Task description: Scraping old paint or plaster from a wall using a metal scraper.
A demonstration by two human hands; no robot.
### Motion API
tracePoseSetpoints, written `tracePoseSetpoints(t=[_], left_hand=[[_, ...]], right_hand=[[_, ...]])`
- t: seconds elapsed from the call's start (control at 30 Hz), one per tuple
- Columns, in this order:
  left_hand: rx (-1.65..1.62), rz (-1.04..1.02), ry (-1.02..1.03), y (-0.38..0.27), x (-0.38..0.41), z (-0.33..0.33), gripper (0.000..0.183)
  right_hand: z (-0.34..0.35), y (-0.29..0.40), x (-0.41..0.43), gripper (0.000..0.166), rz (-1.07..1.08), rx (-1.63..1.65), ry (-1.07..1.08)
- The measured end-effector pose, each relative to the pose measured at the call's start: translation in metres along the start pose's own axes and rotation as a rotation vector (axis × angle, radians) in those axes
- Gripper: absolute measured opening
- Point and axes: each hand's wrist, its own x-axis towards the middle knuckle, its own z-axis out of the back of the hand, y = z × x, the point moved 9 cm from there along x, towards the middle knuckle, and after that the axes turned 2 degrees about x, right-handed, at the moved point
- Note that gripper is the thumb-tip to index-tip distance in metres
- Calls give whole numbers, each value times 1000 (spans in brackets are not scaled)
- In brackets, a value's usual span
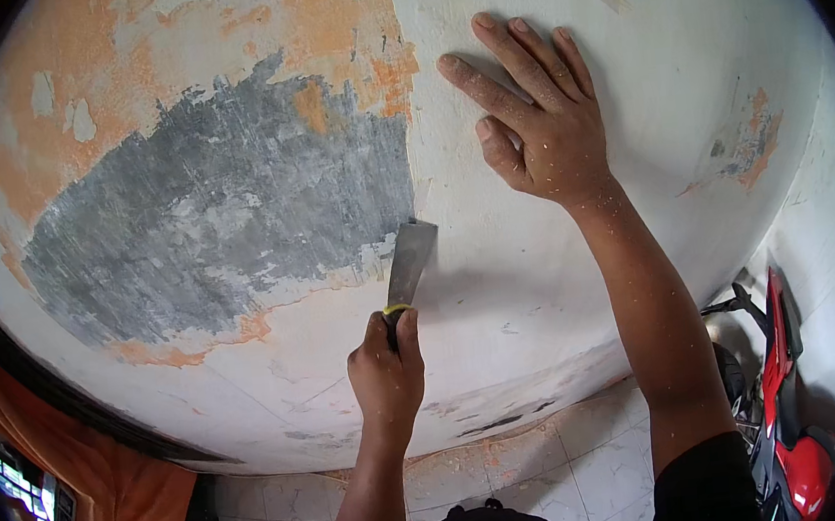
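Note:
My left hand point(387, 361) grips the dark handle of a putty knife point(411, 261), which has a yellow ring where the blade starts. The blade points up, its tip at the lower right corner of a bare grey patch point(230, 195) on the white painted wall point(507, 252). Orange old paint point(319, 21) borders that patch above, with thinner orange strips along its lower edge. To the right, my right hand point(542, 109) rests on the white paint with its fingers spread and holds nothing. Dust and small flakes cling to its skin.
Paint crumbs lie on the tiled floor point(483, 473) at the wall's foot. An orange cloth point(124, 500) hangs over dark furniture at lower left. A red and black motorcycle point(778, 369) stands at lower right. Another scraped spot point(749, 142) marks the wall at right.

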Motion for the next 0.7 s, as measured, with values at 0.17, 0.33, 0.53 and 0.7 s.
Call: tracePoseSetpoints(t=[0.17,0.33,0.53,0.7], left_hand=[[16,93,10,31,-14,14,35],[14,-8,-40,-10,6,1,35],[2,153,-29,26,-19,8,32],[-97,202,-54,18,-10,-2,33]], right_hand=[[-1,0,2,54,-7,18,-1],[1,0,3,55,-9,30,13],[0,0,0,53,-11,56,12],[2,4,2,52,2,76,-16]])
